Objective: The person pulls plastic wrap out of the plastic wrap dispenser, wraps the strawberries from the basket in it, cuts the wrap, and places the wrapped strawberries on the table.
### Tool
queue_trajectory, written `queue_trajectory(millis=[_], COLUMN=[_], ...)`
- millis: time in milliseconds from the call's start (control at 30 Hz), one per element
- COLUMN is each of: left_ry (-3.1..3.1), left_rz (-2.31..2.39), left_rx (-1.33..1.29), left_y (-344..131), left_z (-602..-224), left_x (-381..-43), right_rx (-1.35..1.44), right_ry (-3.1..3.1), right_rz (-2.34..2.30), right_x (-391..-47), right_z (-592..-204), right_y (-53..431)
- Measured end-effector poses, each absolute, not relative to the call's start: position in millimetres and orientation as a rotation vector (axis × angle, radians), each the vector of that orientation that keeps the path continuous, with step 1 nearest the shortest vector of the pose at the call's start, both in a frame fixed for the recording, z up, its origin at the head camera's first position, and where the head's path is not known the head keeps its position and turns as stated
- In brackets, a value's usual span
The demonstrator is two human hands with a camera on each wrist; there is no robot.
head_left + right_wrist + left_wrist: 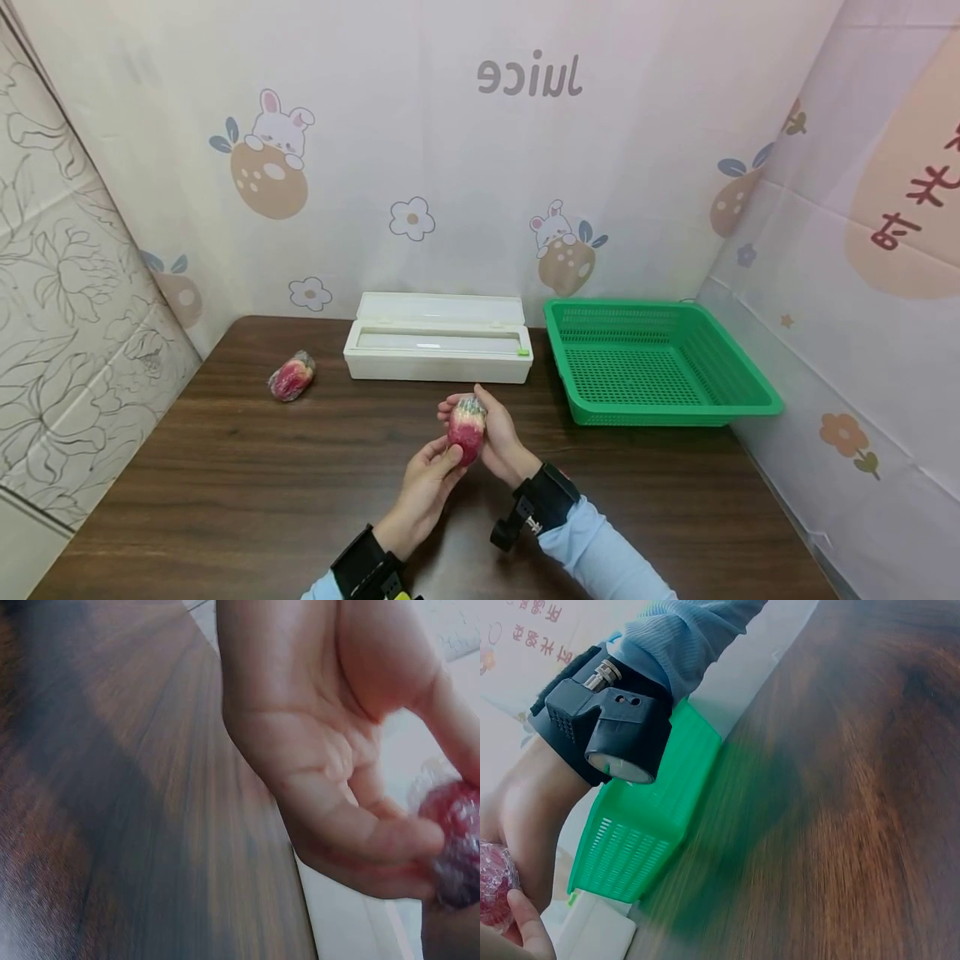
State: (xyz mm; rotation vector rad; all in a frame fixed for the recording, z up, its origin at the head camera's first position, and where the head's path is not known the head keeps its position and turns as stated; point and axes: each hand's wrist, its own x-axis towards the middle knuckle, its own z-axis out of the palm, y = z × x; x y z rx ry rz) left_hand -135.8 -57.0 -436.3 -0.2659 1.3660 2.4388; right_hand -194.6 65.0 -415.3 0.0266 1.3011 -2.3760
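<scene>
In the head view, my left hand (423, 492) pinches the lower end of a small red-and-cream fruit-like piece (467, 431) in clear plastic film, thumb on its front. My right hand (504, 437) is around its far right side, with the thumb along the upper edge. The right wrist view shows the curled fingers (375, 844) of that hand against the shiny wrapped piece (457, 817). Both hands hold it above the table, in front of a white lidded box. Only part of the wrapped piece (495, 885) appears in the left wrist view.
A second wrapped red piece (292, 377) lies at the table's left. The long white box (438, 367), lid raised, with a small green tab, stands at the back middle. Right of it is a green plastic basket (675, 410). Printed cloth (420, 150) hangs behind the wooden table (300, 475).
</scene>
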Motion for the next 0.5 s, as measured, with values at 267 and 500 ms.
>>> queue_trajectory(millis=[267,500], left_ry=[1.401,1.374], left_rz=[2.457,2.472], left_rx=[-0.31,-0.34], left_y=[-51.5,-49.6], left_z=[-434.0,-434.8], left_x=[-132.6,-131.5], right_rx=[0.166,0.139], right_ry=[1.265,1.148], right_rz=[-2.449,-2.471], right_x=[-187.0,-184.2], right_z=[-412.4,-415.2], right_y=[61.1,60.0])
